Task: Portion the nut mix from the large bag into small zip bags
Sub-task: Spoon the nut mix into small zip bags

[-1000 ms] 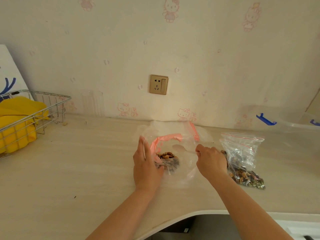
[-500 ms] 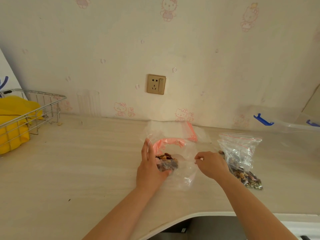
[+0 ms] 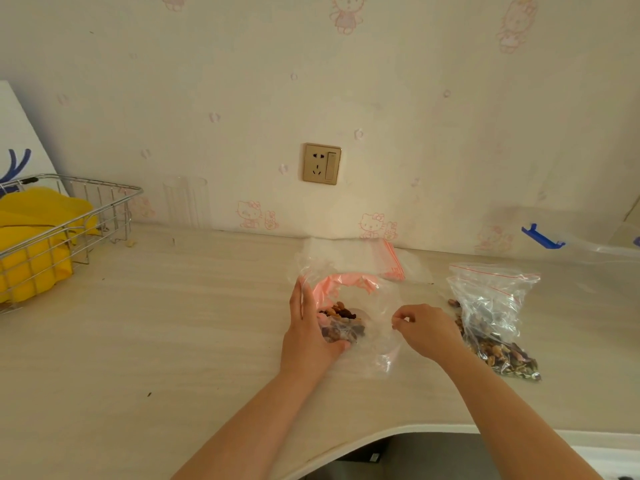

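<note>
Right hand (image 3: pixel 427 329) lifted crinkly bag (image 3: pixel 377 306)

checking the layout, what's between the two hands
In the head view, the open zip bag holding nuts lies between left hand and right hand.

Just two bare forearms coming in from the bottom, no sleeves anywhere in view. Left hand (image 3: pixel 308 336) and right hand (image 3: pixel 427 329) both bare too, no gloves. Short, plain nails on the fingers (image 3: pixel 398 319), nothing painted.
</note>
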